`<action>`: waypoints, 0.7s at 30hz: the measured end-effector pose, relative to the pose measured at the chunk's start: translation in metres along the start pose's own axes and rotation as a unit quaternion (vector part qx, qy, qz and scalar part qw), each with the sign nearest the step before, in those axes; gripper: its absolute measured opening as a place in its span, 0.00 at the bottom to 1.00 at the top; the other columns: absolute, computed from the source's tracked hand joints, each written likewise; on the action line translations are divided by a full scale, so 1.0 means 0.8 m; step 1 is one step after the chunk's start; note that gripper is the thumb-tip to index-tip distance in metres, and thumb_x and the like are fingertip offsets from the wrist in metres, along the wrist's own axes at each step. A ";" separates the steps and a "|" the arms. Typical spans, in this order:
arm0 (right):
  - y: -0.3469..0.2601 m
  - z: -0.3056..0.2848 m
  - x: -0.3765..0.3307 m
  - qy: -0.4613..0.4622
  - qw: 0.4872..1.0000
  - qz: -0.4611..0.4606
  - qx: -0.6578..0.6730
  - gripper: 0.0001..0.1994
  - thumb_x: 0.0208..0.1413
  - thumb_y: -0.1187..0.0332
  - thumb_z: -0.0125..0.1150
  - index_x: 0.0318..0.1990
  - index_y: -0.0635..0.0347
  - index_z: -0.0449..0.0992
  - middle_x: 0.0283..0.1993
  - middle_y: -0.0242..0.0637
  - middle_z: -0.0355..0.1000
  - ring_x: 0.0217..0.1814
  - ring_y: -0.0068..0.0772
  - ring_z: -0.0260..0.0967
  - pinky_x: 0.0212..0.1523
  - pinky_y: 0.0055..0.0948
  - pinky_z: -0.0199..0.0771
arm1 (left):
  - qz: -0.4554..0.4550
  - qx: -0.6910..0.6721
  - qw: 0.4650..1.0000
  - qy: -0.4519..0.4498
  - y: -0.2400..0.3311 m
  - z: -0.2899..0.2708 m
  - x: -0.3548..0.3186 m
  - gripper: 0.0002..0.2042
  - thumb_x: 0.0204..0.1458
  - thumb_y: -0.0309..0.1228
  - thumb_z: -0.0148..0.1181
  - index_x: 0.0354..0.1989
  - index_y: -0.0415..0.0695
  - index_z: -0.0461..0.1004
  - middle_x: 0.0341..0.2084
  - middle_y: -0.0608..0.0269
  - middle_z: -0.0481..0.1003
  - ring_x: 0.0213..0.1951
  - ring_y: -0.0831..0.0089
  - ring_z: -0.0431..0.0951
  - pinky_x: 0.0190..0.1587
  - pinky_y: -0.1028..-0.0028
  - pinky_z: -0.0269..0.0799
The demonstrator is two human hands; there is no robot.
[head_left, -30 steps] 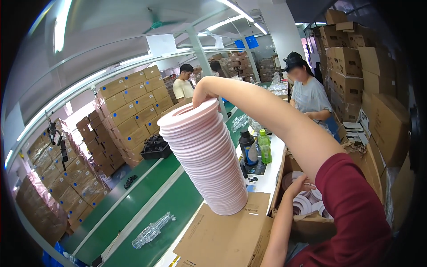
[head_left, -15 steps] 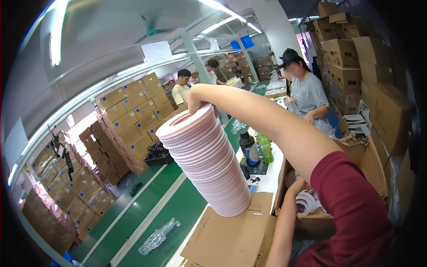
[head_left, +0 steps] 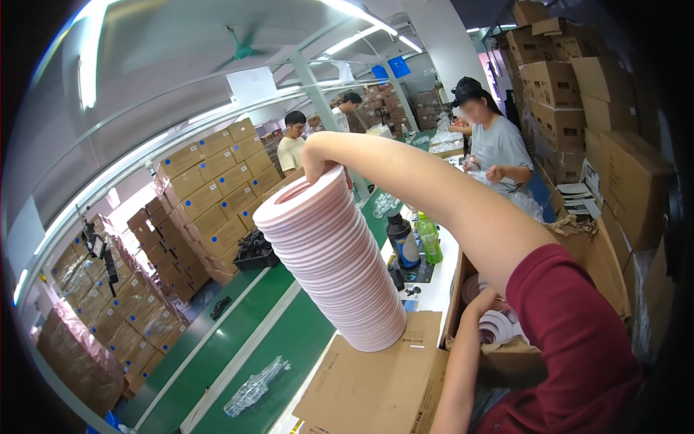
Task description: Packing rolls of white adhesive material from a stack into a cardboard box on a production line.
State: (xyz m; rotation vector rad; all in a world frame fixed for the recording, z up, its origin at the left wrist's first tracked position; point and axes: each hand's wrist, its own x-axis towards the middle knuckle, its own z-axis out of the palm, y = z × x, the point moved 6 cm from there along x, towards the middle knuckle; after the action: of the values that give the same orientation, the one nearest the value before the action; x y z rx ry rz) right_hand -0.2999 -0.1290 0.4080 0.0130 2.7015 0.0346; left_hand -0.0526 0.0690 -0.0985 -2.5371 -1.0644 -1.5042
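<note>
A tall stack of pale pink rings [head_left: 332, 267] stands slightly tilted on a flat piece of cardboard [head_left: 369, 376]. My right hand [head_left: 322, 155] is bent over the top of the stack, gripping the rim beside the central hole; some of its fingers are behind the rings. Under my right arm, my left hand [head_left: 490, 298] reaches into an open cardboard box [head_left: 450, 318] that holds more pale rings [head_left: 499, 325]. My right arm and sleeve cover most of its fingers, so its grip cannot be seen.
Left of the stack runs a green conveyor belt [head_left: 217, 362] carrying a clear plastic part [head_left: 256, 387] and a black bin [head_left: 256, 252]. Behind the stack are a dark bottle [head_left: 403, 239] and a green bottle [head_left: 429, 240]. A co-worker [head_left: 499, 145] handles clear plastic beyond the box.
My hands and the ring stack hold nearly the same place. Across the box, the co-worker's hand has lifted, and a person farther back has shifted.
</note>
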 end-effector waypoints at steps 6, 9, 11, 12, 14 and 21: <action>0.008 0.001 -0.026 -0.083 0.996 0.031 0.014 0.26 0.56 0.59 0.52 0.62 0.58 0.65 0.58 0.47 0.69 0.53 0.35 0.73 0.54 0.40 0.69 | -0.168 -0.112 0.979 -0.039 0.000 0.008 0.018 0.21 0.62 0.41 0.43 0.49 0.34 0.71 0.30 0.53 0.77 0.29 0.66 0.79 0.29 0.70 0.75; 0.004 -0.004 -0.029 -0.129 0.991 0.036 0.017 0.28 0.56 0.58 0.53 0.63 0.57 0.63 0.60 0.48 0.67 0.53 0.37 0.73 0.53 0.41 0.70 | -0.257 -0.161 0.952 -0.052 0.003 -0.001 0.019 0.21 0.61 0.42 0.43 0.49 0.35 0.71 0.30 0.54 0.78 0.29 0.66 0.79 0.30 0.70 0.75; -0.004 -0.007 -0.032 -0.158 0.987 0.039 0.018 0.29 0.56 0.57 0.54 0.64 0.56 0.62 0.61 0.49 0.66 0.53 0.39 0.73 0.53 0.41 0.70 | -0.314 -0.191 0.928 -0.059 0.008 0.000 0.017 0.21 0.61 0.43 0.43 0.48 0.36 0.72 0.31 0.55 0.78 0.30 0.66 0.80 0.31 0.70 0.75; -0.006 -0.008 -0.034 -0.172 0.984 0.041 0.018 0.29 0.55 0.57 0.54 0.65 0.55 0.62 0.61 0.50 0.65 0.53 0.39 0.73 0.53 0.42 0.71 | -0.342 -0.206 0.915 -0.063 0.011 -0.001 0.015 0.22 0.61 0.44 0.44 0.48 0.37 0.72 0.31 0.56 0.78 0.30 0.66 0.80 0.32 0.69 0.75; -0.004 -0.010 -0.041 -0.201 0.978 0.049 0.025 0.30 0.55 0.56 0.55 0.66 0.54 0.61 0.62 0.51 0.64 0.54 0.41 0.73 0.52 0.42 0.71 | -0.396 -0.239 0.883 -0.076 0.019 0.000 0.014 0.22 0.60 0.45 0.44 0.47 0.38 0.73 0.31 0.56 0.79 0.30 0.66 0.80 0.33 0.69 0.75; -0.008 0.024 -0.048 0.023 0.967 0.061 0.245 0.37 0.53 0.54 0.59 0.68 0.57 0.53 0.68 0.52 0.55 0.59 0.52 0.68 0.51 0.51 0.77 | -0.553 -0.335 0.758 -0.089 0.053 -0.017 -0.005 0.23 0.58 0.48 0.44 0.46 0.41 0.75 0.32 0.59 0.80 0.31 0.66 0.81 0.36 0.68 0.74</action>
State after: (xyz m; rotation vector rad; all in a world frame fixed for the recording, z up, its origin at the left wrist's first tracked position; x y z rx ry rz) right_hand -0.2569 -0.1359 0.4065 0.3296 2.6790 -0.6026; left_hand -0.0412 0.0300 -0.0805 -2.4649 -2.8632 -2.1373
